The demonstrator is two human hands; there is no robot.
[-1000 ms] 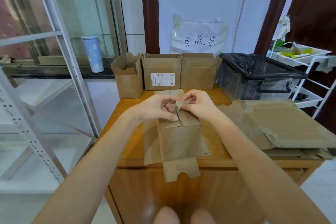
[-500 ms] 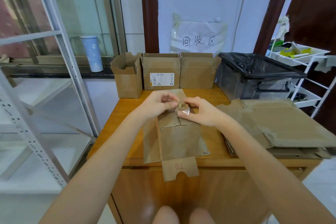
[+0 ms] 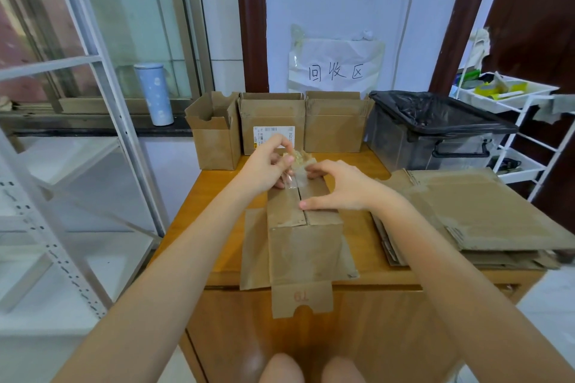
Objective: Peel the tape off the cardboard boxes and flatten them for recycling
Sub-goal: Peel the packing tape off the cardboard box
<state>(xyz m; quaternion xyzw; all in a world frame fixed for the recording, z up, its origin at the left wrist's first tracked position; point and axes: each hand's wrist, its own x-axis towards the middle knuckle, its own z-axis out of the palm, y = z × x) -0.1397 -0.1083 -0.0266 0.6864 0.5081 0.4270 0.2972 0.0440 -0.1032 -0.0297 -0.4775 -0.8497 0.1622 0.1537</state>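
Here, the head view looks down over two bare forearms reaching forward across a wooden table (image 3: 367, 261). The left hand (image 3: 264, 169) is raised slightly above the far end of a box (image 3: 305, 236), with thumb and forefinger pinching a crumpled strip of clear tape (image 3: 297, 162); the remaining fingers curl loosely beneath. The tape is glossy and wrinkled, bunched at the top, and its lower end still clings to the box's seam. The right hand (image 3: 339, 186) lies palm down on the box's top, fingers held out straight and together toward the far edge, thumb stretched along the near side so it points at the centre seam. It presses the right flap flat.

The box is plain brown cardboard, matte and slightly scuffed, standing at the middle of the table with its two top flaps meeting in a dark line. Its bottom flaps splay out flat on the table, and one tabbed flap hangs over the near edge.

To the right, touching the table's corner, lies a stack (image 3: 485, 211) of flattened cardboard sheets, rough edged with pale tape marks. Along the far edge stand three more boxes (image 3: 270, 121), open-topped, side by side; the middle one carries a white label. Beside them sits a clear plastic bin (image 3: 435, 130) lined with a shiny black bag. A paper sign (image 3: 336, 68) hangs on the wall behind.
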